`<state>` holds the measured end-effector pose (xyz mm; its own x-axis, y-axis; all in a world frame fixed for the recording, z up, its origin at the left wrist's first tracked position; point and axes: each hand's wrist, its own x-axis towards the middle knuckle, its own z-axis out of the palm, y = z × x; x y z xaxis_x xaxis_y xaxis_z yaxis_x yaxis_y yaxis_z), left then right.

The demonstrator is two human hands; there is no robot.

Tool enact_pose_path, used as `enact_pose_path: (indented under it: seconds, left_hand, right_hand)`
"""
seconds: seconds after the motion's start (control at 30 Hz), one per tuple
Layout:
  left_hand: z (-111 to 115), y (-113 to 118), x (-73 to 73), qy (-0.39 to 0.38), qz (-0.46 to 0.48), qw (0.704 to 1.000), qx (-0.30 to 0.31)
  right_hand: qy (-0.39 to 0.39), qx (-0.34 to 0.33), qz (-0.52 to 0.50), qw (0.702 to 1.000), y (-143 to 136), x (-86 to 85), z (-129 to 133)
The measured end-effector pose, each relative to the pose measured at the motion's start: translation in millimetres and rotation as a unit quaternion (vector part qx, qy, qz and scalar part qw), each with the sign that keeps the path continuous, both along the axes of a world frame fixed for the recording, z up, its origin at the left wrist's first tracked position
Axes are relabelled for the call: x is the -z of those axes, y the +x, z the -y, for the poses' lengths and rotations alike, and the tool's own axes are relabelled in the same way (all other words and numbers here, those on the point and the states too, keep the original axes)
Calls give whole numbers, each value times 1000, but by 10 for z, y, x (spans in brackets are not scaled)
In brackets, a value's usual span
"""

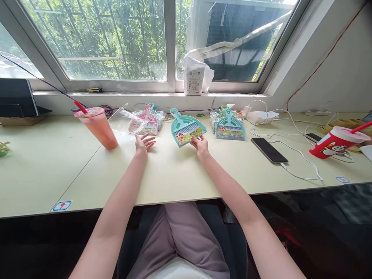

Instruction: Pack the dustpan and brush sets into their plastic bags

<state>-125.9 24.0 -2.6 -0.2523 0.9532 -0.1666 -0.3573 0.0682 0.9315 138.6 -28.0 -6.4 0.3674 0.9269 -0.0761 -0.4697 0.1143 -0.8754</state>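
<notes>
Two cups (pixel 99 130), phone (pixel 269 150) around; right hand (pixel 200 146) pinching dustpan (pixel 185 126), left hand (pixel 143 144) spread near wrapper (pixel 123 119).

A dustpan (pixel 186 129) is between two dustpan piles (pixel 231 128).

The dustpan (pixel 179 123) in hand was seen as smooth plastic, its label (pixel 188 134) as glossy print. The loose wrapper (pixel 128 122) was noted as clear, crinkled, shiny film. The desk (pixel 174 174) was recorded as smooth, faintly sheened; the phone (pixel 269 150), glass-fronted, glossy; the trousers (pixel 190 232), matt cloth.
</notes>
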Motion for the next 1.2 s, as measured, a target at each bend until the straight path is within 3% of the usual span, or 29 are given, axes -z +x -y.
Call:
enact_pose_path:
  seconds: [0.17, 0.23, 0.3, 0.43, 0.5, 0.57, 0.7, 0.77, 0.8, 0.87, 0.97, 1.07, 1.2]
  left_hand:
    - [58, 221, -4, 3, -84, 984, 160]
    - [127, 344, 5, 15, -90, 968, 234]
    - [209, 476, 24, 25, -83, 959, 268]
    - [289, 617, 51, 45, -75, 977, 194]
    - [265, 593, 40, 59, -79, 987, 125]
    - [227, 530, 17, 92, -89, 991, 40]
    - [231, 417, -42, 188, -145, 966, -107]
    - [303, 408, -74, 199, -197, 952, -127]
    - [354, 419, -90, 200, -224, 946, -121]
    - [475, 475, -114, 213, -279, 933, -80]
    - [656, 608, -121, 253, -377, 890, 28]
    - [762, 719, -101, 278, -452, 841, 106]
    - [762, 733, -67, 301, -485, 814, 107]
  right_hand:
    - [-6, -16, 12, 1000, -8, 10, 9]
    - [5, -52, 22, 998, -48, 13, 19]
    - [20, -100, 41, 994, -92, 22, 16]
    - [12, -162, 105, 981, -122, 56, -50]
    - [-16, -135, 177, 975, -75, 69, -93]
    - [-50, -61, 301, 950, 15, 72, -116]
    - [-57, 132, 561, 815, 205, 24, -70]
    - [4, 177, 622, 763, 218, -22, -11]
    - [49, 168, 637, 751, 190, -46, 24]
    - [149, 107, 636, 750, 67, -85, 99]
    - [248, 39, 582, 774, -209, -104, 211]
    - [252, 49, 543, 800, -414, -105, 291]
    - [195, 84, 507, 836, -454, -133, 328]
